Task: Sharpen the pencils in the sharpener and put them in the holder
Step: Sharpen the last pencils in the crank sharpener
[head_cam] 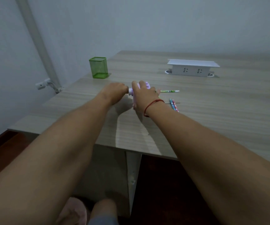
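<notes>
The wooden table [196, 119] runs from its near edge, under the forearms, back to the far edge along the grey wall. Its left edge slants away toward the far-left corner, and past it the floor drops off beside a white pipe [38, 44]. The right and near-right stretches of the tabletop lie bare, with wide room to move; the middle strip between the hands and the far edge is also open.

Near the left edge, toward the far-left corner, stands the green mesh holder [98, 67], upright and apart from both hands. Toward the far edge on the right sits a white socket box [192, 67].

The pink sharpener [141, 88] stands roughly mid-table, closer to the left edge than the right. The right hand [144, 95] wraps over its top and side, gripping the body. The left hand [114, 92] is closed into a fist at the sharpener's left end, against its pale crank piece [130, 91]; whatever it pinches is hidden inside the fist.

A green pencil [170, 91] sticks out level from the sharpener's right side, pointing toward the right edge. Two more pencils [174, 105] lie side by side, touching, just right of the right wrist, which carries a red string [152, 103].
</notes>
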{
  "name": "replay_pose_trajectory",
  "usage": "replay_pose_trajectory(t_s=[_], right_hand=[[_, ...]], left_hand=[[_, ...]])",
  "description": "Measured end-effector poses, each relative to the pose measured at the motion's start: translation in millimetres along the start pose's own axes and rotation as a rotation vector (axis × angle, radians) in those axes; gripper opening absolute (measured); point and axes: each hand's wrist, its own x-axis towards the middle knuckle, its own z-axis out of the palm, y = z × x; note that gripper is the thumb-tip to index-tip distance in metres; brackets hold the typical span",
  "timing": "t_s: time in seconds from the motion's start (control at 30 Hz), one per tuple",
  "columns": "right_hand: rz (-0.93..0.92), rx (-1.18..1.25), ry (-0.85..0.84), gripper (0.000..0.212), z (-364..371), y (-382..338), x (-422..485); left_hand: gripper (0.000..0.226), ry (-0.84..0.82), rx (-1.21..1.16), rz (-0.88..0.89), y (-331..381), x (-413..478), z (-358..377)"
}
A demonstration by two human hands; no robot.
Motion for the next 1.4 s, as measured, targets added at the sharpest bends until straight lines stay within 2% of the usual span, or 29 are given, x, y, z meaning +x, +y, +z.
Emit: replay_pose_trajectory(t_s=[0.17, 0.37, 0.57, 0.73, 1.1, 1.2, 1.4], right_hand=[[0.017, -0.008, -0.012, 0.067, -3.7, 1.8, 0.3], [0.015, -0.011, -0.096, 0.082, -11.2, -1.2, -1.7], [0.034, -0.005, -0.109, 0.077, -16.2, -5.1, 2.5], [0.051, 0.078, -0.066, 0.061, -12.6, -4.1, 2.5], [0.001, 0.06, 0.021, 0.064, -0.2, 2.3, 1.7], [-0.042, 0.073, 0.076, 0.062, 7.6, 4.8, 7.3], [0.009, 0.061, 0.025, 0.067, 7.9, 2.3, 10.6]], left_hand=[[0.029, 0.113, -0.043, 0.006, 0.8, 4.8, -12.5], [0.021, 0.203, -0.124, -0.002, 2.0, -8.6, -23.5], [0.019, 0.33, -0.178, 0.044, 12.9, -44.0, -27.3], [0.027, 0.243, -0.257, -0.013, 31.8, -62.8, -2.0], [0.023, -0.082, -0.259, -0.111, 29.1, -32.3, 11.5], [0.024, -0.073, -0.164, -0.105, 18.5, -13.6, 16.0], [0.026, -0.002, -0.068, -0.029, -1.8, 6.7, 15.4]])
